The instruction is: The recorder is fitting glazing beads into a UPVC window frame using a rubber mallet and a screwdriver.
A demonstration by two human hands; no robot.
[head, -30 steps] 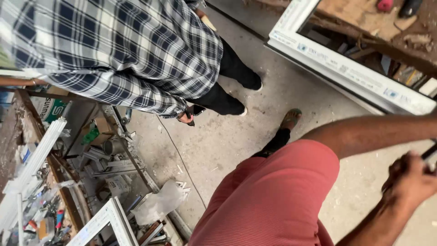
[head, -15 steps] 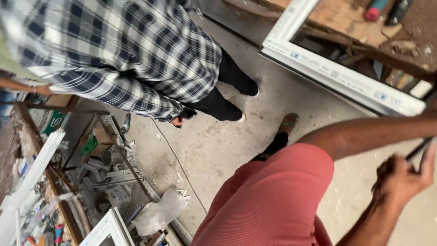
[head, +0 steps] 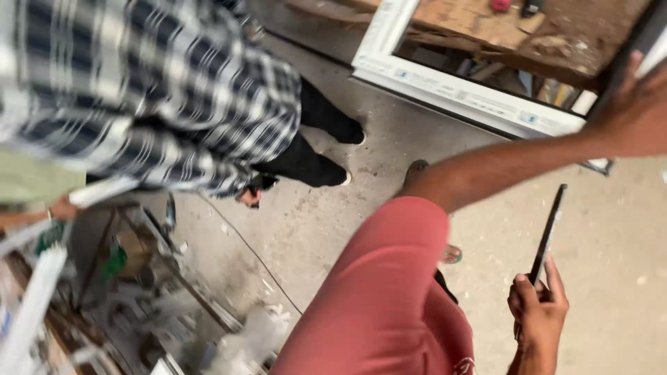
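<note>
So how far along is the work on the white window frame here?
Done: the white plastic window frame sits assembled at the rough wooden workbench. In hand: the left hand rests at its right end, the right hand grips a thin dark flat strip. Left: that strip is apart from the frame, seemingly unfitted.

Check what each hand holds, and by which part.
Right hand grips a thin dark strip at its lower end. Left hand rests against the white frame.

We see a co-worker's plaid shirt (head: 160, 104) and black shoes (head: 326, 167) on the concrete floor (head: 389, 153), with white profile offcuts (head: 31, 312) heaped beside a metal rack (head: 139, 264).
</note>
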